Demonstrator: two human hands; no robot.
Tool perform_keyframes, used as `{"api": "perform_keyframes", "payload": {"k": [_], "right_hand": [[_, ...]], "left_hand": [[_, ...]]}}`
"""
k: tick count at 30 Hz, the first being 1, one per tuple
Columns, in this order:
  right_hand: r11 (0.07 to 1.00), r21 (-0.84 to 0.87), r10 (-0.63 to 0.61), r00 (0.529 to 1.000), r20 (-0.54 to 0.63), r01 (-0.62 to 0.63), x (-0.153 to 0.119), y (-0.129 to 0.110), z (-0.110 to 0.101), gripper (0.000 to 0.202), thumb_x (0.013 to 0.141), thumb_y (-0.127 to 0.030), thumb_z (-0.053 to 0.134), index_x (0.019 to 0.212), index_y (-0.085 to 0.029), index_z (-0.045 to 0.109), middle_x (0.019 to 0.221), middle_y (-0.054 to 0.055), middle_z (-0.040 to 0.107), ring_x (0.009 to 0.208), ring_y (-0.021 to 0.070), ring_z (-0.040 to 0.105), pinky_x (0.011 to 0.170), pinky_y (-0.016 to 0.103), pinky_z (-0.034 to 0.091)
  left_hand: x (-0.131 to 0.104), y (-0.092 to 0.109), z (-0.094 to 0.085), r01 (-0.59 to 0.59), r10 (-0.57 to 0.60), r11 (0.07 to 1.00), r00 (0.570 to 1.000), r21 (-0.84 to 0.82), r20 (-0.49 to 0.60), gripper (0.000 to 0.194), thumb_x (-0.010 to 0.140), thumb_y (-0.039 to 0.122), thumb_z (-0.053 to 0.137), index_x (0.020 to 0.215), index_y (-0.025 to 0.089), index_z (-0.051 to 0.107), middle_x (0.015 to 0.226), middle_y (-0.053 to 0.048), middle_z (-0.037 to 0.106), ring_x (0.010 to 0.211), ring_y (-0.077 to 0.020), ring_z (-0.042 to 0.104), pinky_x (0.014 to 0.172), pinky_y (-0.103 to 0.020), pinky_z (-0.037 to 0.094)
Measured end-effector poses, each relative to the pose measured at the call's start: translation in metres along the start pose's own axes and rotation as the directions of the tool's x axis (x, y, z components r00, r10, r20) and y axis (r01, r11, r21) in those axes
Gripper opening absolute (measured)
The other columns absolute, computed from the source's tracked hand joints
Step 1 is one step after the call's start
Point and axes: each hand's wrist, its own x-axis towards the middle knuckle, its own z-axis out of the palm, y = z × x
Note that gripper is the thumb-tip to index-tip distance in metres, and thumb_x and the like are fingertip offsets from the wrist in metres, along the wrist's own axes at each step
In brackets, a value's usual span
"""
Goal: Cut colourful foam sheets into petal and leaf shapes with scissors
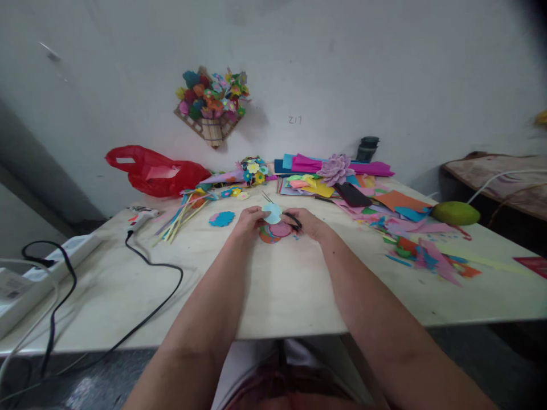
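Observation:
Near the middle of the table, my left hand (250,221) pinches a small light-blue paper piece (272,213) by its left edge. My right hand (305,222) is closed on the black handles of a pair of scissors (294,220). The scissors' thin blades point up and left, just behind the paper. Below the hands lie round paper pieces, a pink one (281,229) and an orange one (270,237). Left of my left hand rests a stack of blue scalloped paper pieces (223,218).
Paper scraps (427,256) cover the right side, with a phone (352,195) and a green oval object (456,213). Coloured sheets and a purple flower (335,169) lie at the back. A red bag (158,173), paper strips (177,219) and a corded glue gun (143,219) are at left.

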Motion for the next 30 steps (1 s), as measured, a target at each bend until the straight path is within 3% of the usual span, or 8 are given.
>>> {"api": "perform_keyframes", "payload": {"k": [12, 30], "right_hand": [[0.997, 0.071, 0.011, 1.000, -0.014, -0.010, 0.004, 0.003, 0.000, 0.029, 0.070, -0.042, 0.065, 0.076, -0.015, 0.057, 0.048, -0.005, 0.048, 0.037, 0.0060, 0.039, 0.036, 0.019, 0.029], [0.998, 0.066, 0.018, 0.999, -0.028, -0.016, -0.001, -0.004, 0.001, 0.027, 0.070, -0.039, 0.066, 0.072, -0.014, 0.056, 0.044, -0.006, 0.047, 0.035, 0.0057, 0.037, 0.036, 0.019, 0.026]], "left_hand": [[0.003, -0.002, -0.003, -0.008, 0.008, 1.000, 1.000, 0.005, -0.003, 0.026, 0.046, 0.016, 0.075, 0.053, 0.014, 0.050, 0.051, 0.001, 0.055, 0.049, -0.0110, 0.055, 0.051, -0.024, 0.046], [0.009, -0.005, -0.010, -0.018, 0.017, 0.999, 1.000, -0.036, -0.026, 0.023, 0.048, 0.015, 0.075, 0.056, 0.014, 0.055, 0.057, -0.001, 0.061, 0.055, -0.0135, 0.059, 0.059, -0.027, 0.051]]}}
